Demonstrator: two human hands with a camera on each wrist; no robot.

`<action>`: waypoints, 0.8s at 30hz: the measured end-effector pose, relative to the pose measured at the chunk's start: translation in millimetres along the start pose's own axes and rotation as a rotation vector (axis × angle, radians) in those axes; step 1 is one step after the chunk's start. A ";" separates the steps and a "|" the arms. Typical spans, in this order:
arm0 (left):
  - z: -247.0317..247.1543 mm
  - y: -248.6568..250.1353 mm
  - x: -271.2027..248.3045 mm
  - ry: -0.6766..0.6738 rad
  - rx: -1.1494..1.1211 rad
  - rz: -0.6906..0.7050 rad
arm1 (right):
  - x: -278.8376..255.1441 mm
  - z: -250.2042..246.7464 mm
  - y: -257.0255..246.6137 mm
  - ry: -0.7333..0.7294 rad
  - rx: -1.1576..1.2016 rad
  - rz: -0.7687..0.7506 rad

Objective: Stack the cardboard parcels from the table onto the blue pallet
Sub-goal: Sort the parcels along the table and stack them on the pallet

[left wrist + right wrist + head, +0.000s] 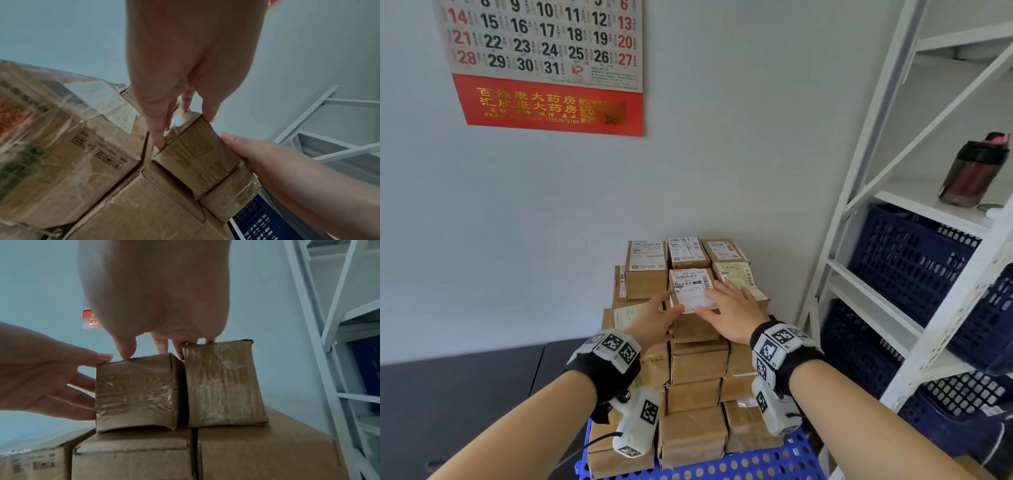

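Against grey wall, both hands [657, 320] [734, 313] flat on parcel [693, 291].

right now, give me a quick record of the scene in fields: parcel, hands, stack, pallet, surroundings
parcel: small labelled parcel on top of the stack, front row
left hand: left hand with straight fingers against the parcel's left side
right hand: right hand lying flat across its top and the taller neighbouring parcel
stack: taped cardboard parcels, several layers
pallet: blue pallet under the stack
surroundings: wall calendar, white shelving with blue crates
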State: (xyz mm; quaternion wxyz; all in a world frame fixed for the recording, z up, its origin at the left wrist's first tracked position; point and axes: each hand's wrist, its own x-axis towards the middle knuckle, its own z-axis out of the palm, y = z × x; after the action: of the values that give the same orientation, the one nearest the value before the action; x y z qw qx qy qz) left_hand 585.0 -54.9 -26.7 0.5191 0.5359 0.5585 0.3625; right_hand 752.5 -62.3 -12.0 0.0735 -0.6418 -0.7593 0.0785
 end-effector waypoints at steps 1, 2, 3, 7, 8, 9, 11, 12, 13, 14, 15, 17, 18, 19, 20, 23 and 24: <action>1.2 0.4 0.7 -0.001 -0.002 0.003 | -0.1 -0.2 0.4 -0.004 -0.002 -0.003; 2.1 1.1 1.1 -0.002 -0.003 0.009 | -0.1 -0.5 0.7 -0.007 -0.004 -0.004; 2.7 1.9 1.3 -0.001 -0.007 0.010 | 0.0 -0.6 1.2 -0.008 -0.007 -0.006; 2.7 3.2 3.1 0.013 -0.013 0.001 | -0.4 -0.8 1.2 0.000 -0.006 -0.018; 2.3 3.7 2.4 0.018 -0.010 0.005 | -0.3 -1.1 0.6 -0.004 0.003 -0.016; 1.3 4.2 1.9 0.026 0.004 0.009 | 0.7 -2.0 -0.9 -0.009 0.015 -0.014; -3.2 5.9 -0.6 0.047 0.029 0.011 | 2.5 -5.8 -5.3 -0.011 0.065 -0.008; -7.2 6.8 -2.3 0.054 0.026 0.008 | 3.6 -8.7 -8.6 -0.004 0.097 -0.008; -12.9 7.1 -3.7 0.056 0.017 0.009 | 4.9 -11.5 -13.4 0.005 0.125 -0.011; -20.3 7.2 -5.2 0.054 0.009 0.011 | 6.6 -14.0 -19.0 0.010 0.151 -0.019; -29.1 7.1 -6.9 0.052 0.003 0.014 | 8.3 -16.0 -26.4 0.006 0.176 -0.032; -50.7 4.6 -11.3 0.064 -0.025 0.014 | 11.1 -16.8 -45.9 -0.016 0.223 -0.067; -62.7 2.3 -14.0 0.075 -0.038 0.009 | 12.3 -15.9 -57.3 -0.029 0.249 -0.080; -76.3 -1.3 -17.6 0.088 -0.044 0.006 | 13.4 -14.1 -71.0 -0.043 0.278 -0.088; -91.5 -5.3 -22.3 0.100 -0.047 0.009 | 14.8 -11.7 -86.4 -0.052 0.306 -0.093; -145.0 -23.9 -37.7 0.138 -0.062 0.013 | 23.8 1.5 -140.2 -0.067 0.383 -0.103; -165.2 -31.1 -43.5 0.147 -0.049 0.004 | 28.0 8.1 -159.9 -0.073 0.407 -0.107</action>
State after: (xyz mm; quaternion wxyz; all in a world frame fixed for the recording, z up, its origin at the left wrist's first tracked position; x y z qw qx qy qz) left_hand 413.2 -77.4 -15.5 0.4890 0.4962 0.5850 0.4152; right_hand 592.1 -61.1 14.5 0.1779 -0.5693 -0.7629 0.2494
